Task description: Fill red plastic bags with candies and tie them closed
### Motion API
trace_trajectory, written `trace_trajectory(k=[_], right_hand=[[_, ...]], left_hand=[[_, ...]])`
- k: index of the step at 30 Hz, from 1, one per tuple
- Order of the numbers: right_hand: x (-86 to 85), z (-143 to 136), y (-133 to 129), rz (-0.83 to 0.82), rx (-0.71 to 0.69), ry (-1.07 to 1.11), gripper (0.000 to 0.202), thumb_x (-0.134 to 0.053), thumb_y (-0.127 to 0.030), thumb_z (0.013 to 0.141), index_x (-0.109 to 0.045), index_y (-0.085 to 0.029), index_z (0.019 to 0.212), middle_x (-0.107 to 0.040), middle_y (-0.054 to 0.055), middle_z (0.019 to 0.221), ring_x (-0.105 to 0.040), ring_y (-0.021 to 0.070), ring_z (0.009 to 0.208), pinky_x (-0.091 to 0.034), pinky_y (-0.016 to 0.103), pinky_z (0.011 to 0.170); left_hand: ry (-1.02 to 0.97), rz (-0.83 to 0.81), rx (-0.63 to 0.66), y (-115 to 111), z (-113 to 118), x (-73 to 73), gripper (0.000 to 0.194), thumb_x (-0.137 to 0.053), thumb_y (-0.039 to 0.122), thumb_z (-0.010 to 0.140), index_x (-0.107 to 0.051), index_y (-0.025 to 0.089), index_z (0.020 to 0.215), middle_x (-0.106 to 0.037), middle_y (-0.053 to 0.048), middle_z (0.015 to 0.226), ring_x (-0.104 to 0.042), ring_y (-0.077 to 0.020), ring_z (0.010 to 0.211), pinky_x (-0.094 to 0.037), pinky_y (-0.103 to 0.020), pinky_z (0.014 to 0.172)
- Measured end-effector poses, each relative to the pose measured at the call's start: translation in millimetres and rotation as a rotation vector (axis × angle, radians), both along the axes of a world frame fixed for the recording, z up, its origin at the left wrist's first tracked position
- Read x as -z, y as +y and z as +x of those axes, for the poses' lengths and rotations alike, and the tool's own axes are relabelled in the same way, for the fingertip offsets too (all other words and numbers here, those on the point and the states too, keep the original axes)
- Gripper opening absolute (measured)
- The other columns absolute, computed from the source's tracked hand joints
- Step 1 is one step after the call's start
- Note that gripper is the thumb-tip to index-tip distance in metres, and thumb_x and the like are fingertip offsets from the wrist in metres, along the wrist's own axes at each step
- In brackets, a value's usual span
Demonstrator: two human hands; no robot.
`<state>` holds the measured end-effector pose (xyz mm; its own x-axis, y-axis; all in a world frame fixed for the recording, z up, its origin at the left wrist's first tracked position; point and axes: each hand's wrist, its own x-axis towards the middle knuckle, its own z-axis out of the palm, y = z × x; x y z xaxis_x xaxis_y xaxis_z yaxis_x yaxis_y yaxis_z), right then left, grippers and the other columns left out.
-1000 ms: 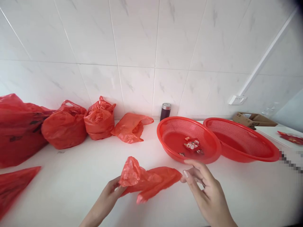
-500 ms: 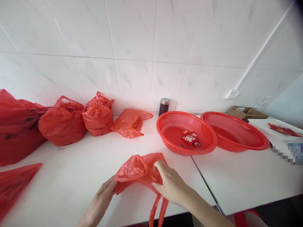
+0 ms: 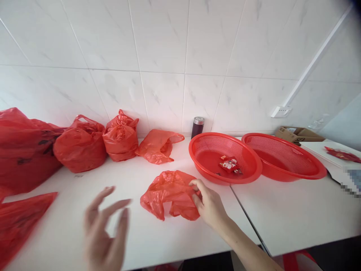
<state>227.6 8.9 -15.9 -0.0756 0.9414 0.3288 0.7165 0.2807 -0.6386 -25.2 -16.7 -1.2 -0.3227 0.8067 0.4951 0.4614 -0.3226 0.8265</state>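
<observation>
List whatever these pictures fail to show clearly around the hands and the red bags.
All in the head view:
- Left hand: motion-blurred, so its finger pose is unclear.
- Crumpled red bag: opaque folds hide whether anything is inside; the right hand covers its right edge.
- Tied red bags by the wall: contents hidden by the plastic.
- Packets in the near red basket: print too small to read.
- Pixelated patch at the right edge.

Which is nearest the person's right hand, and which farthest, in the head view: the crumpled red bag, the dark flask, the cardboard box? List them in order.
From the right hand:
1. Crumpled red bag, touching its fingers.
2. Dark flask, at the wall behind.
3. Cardboard box, far right.
</observation>
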Motion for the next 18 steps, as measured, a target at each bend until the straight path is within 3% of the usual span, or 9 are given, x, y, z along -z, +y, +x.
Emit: trace_trajectory(k=[2, 4, 7, 9, 12, 14, 15, 18], right_hand=[[-1.2, -13.0, -2.8, 0.013, -0.064, 0.052, 0.024, -0.043, -0.016, 0.088, -0.052, -0.026, 0.107, -0.069, 0.001, 0.090, -0.066, 0.0165, 0.076, -0.051, 0.028, 0.070], [-2.1, -25.0, -7.9, 0.017, -0.138, 0.100, 0.024, -0.044, -0.016, 0.089, -0.052, -0.025, 0.109, -0.069, 0.002, 0.093, -0.066, 0.0159, 0.080, -0.051, 0.027, 0.073], [-1.4, -33.2, -18.1, -0.015, -0.271, 0.126, 0.021, -0.047, -0.016, 0.089, -0.055, -0.026, 0.107, -0.068, 0.001, 0.098, -0.065, 0.0148, 0.087, -0.050, 0.026, 0.079], [0.9, -27.6, -22.4, -0.060, -0.327, 0.072, 0.020, -0.047, -0.015, 0.089, -0.058, -0.026, 0.102, -0.067, 0.000, 0.095, -0.065, 0.0136, 0.082, -0.050, 0.024, 0.076], [4.4, -4.6, -19.7, -0.075, -0.253, -0.084, 0.024, -0.044, -0.013, 0.089, -0.063, -0.026, 0.096, -0.063, -0.001, 0.088, -0.061, 0.0120, 0.068, -0.048, 0.023, 0.066], [6.1, 13.9, -13.1, -0.034, -0.139, -0.175, 0.027, -0.042, -0.011, 0.088, -0.064, -0.025, 0.096, -0.062, 0.000, 0.087, -0.060, 0.0132, 0.068, -0.048, 0.025, 0.065], [7.1, 22.1, -9.1, -0.014, -0.087, -0.213, 0.029, -0.042, -0.011, 0.087, -0.065, -0.025, 0.097, -0.061, 0.001, 0.087, -0.061, 0.0144, 0.071, -0.048, 0.025, 0.066], [13.9, 39.4, 2.6, 0.009, 0.019, -0.325, 0.037, -0.042, -0.005, 0.082, -0.068, -0.024, 0.102, -0.060, 0.004, 0.091, -0.062, 0.0171, 0.080, -0.049, 0.027, 0.066]], left_hand=[[0.288, 0.038, 0.143, -0.9, 25.3, 6.5, 0.012, -0.064, 0.031, 0.079, -0.072, 0.031, 0.088, -0.041, 0.001, 0.146, -0.026, -0.0361, 0.141, -0.013, -0.053, 0.118], [0.378, -0.066, 0.182, 11.2, 41.4, 27.4, 0.011, -0.062, 0.025, 0.079, -0.072, 0.029, 0.081, -0.043, -0.002, 0.147, -0.022, -0.0386, 0.142, -0.005, -0.058, 0.116], [0.415, -0.191, 0.153, 39.0, 41.6, 61.9, 0.020, -0.056, 0.013, 0.077, -0.070, 0.026, 0.083, -0.050, -0.006, 0.143, -0.027, -0.0374, 0.140, -0.005, -0.059, 0.115], [0.459, -0.227, 0.155, 51.8, 31.6, 72.5, 0.026, -0.055, 0.011, 0.075, -0.071, 0.025, 0.090, -0.061, -0.010, 0.129, -0.042, -0.0366, 0.130, -0.008, -0.059, 0.115], [0.425, -0.288, 0.368, 52.8, 15.8, 68.4, 0.012, -0.063, 0.020, 0.074, -0.073, 0.025, 0.077, -0.068, -0.010, 0.101, -0.060, -0.0318, 0.098, -0.033, -0.055, 0.106], [0.316, -0.350, 0.591, 44.4, 8.6, 62.5, 0.012, -0.065, 0.031, 0.077, -0.074, 0.025, 0.071, -0.065, -0.009, 0.093, -0.061, -0.0256, 0.081, -0.051, -0.043, 0.087], [0.274, -0.363, 0.661, 39.5, 5.7, 61.2, 0.015, -0.063, 0.034, 0.079, -0.075, 0.026, 0.074, -0.063, -0.008, 0.090, -0.060, -0.0228, 0.076, -0.054, -0.037, 0.077], [0.267, -0.313, 0.606, 27.8, -2.5, 65.1, 0.025, -0.052, 0.032, 0.087, -0.072, 0.030, 0.102, -0.062, -0.005, 0.089, -0.061, -0.0173, 0.072, -0.052, -0.029, 0.068]])
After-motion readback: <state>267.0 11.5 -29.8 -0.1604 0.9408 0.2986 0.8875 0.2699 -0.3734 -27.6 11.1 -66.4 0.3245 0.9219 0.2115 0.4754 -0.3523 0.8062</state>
